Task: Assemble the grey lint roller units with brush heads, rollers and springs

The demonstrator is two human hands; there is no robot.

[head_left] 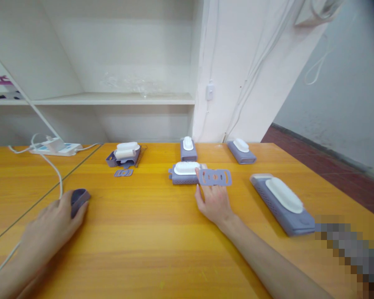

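Observation:
On the left side of the table, my left hand (54,222) is closed round a small grey-purple hollow part (79,202). My right hand (216,203) grips a flat grey-purple plate with slots (215,177) between thumb and fingers; its fingertips are partly hidden behind the plate. Just beyond and to the left of that plate lies a grey-purple case (183,179), with a white bristled brush (187,167) on top. The fingers of my right hand are close to its right end; whether they touch it I cannot tell.
At the back left sit an opened case with white pieces (126,153) and a flat slotted plate (124,172). More brush-topped cases stand at the back (188,149), back right (241,151) and right (282,203). A power strip (56,147) trails a white cable (57,170) towards my left arm.

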